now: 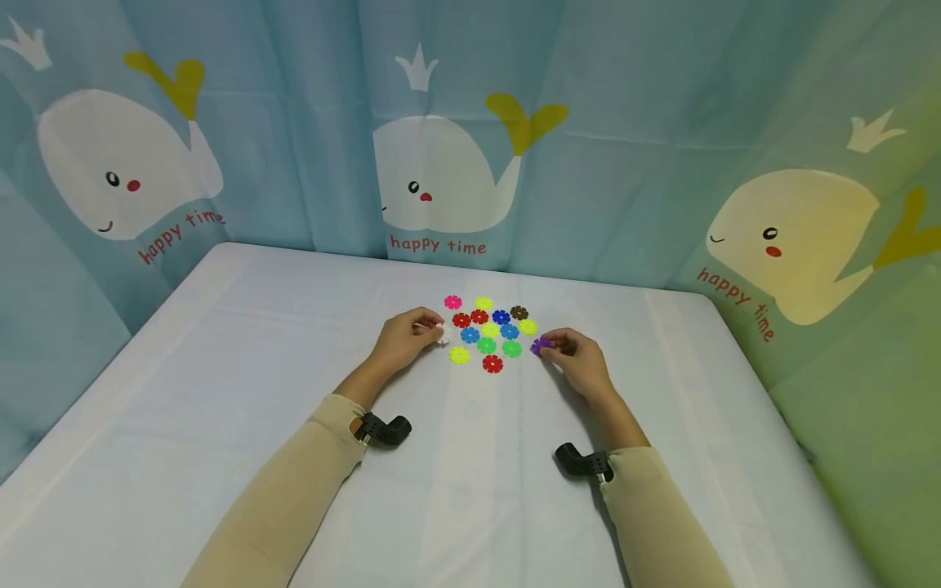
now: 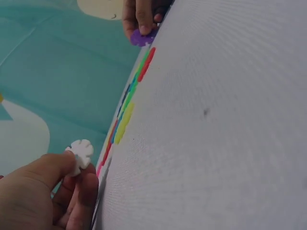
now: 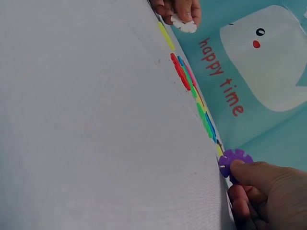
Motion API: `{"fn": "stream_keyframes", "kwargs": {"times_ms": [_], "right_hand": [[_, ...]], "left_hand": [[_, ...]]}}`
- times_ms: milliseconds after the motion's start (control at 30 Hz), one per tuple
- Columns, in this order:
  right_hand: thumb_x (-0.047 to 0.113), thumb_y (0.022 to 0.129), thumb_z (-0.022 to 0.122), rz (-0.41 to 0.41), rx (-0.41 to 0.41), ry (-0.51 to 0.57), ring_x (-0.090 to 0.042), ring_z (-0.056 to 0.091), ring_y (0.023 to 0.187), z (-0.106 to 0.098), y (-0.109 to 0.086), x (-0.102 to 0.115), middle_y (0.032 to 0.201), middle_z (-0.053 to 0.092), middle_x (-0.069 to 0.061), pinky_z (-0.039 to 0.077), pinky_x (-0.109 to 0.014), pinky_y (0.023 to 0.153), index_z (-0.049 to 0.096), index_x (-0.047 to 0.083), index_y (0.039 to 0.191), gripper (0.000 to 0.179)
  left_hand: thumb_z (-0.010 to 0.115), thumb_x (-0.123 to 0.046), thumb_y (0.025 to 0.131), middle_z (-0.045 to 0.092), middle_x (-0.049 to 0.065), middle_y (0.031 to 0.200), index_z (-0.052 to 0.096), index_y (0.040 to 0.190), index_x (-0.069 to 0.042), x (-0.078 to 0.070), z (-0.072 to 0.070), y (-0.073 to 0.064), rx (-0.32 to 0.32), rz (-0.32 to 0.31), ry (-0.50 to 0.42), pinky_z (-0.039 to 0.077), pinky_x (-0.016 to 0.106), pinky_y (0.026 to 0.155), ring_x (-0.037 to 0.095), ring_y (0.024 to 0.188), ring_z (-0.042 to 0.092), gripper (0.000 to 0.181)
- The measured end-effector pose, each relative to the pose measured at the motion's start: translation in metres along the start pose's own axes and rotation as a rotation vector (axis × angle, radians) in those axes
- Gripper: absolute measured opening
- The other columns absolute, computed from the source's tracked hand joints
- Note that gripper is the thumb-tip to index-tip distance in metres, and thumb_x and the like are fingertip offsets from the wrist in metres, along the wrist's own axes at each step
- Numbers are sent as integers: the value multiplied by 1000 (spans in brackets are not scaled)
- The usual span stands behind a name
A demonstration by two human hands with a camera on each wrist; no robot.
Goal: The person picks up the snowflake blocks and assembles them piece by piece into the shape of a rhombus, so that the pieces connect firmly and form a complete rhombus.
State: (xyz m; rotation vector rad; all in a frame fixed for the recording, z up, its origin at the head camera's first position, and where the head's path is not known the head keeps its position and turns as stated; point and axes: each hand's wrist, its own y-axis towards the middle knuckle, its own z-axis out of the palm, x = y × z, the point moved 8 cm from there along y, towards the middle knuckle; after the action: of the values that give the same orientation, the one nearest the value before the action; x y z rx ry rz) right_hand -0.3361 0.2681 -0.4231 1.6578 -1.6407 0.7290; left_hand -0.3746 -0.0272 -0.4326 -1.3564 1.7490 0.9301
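Note:
My left hand (image 1: 407, 336) pinches a white notched plastic disc (image 2: 81, 154), shaped like a snowflake, between thumb and fingers at the left of the disc group. At the group's right side, my right hand (image 1: 583, 362) holds a purple notched disc (image 3: 235, 163) the same way. Both held discs are tilted up from the table. Between the hands lie several flat discs of the same kind, among them a red one (image 1: 492, 364), a green one (image 1: 511, 349), a light blue one (image 1: 470, 335), a brown one (image 1: 519, 313) and a pink one (image 1: 452, 302).
The discs lie on a white-covered table (image 1: 441, 490) with rounded far corners. Behind it hangs a blue-green curtain (image 1: 309, 163) printed with whales. A black camera mount (image 1: 385, 430) sits on the left wrist, and another black mount (image 1: 581, 462) on the right.

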Motion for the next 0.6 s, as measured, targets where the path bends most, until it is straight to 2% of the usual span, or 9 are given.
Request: {"fn": "stream_keyframes", "kwargs": {"times_ms": [300, 600], "right_hand": [[12, 94, 67, -3, -5, 18, -24, 58, 97, 3, -9, 4, 105, 66, -15, 47, -24, 82, 68, 3, 114, 22], [12, 94, 67, -15, 4, 27, -24, 59, 96, 8, -19, 8, 104, 66, -15, 48, -21, 81, 68, 3, 113, 21]], "left_hand": [[69, -18, 93, 68, 8, 95, 67, 106, -9, 1, 2, -10, 15, -47, -141, 57, 24, 68, 12, 72, 65, 16], [69, -18, 93, 67, 8, 98, 68, 109, -11, -1, 9, -24, 58, -58, -176, 57, 23, 68, 12, 71, 68, 18]]}}
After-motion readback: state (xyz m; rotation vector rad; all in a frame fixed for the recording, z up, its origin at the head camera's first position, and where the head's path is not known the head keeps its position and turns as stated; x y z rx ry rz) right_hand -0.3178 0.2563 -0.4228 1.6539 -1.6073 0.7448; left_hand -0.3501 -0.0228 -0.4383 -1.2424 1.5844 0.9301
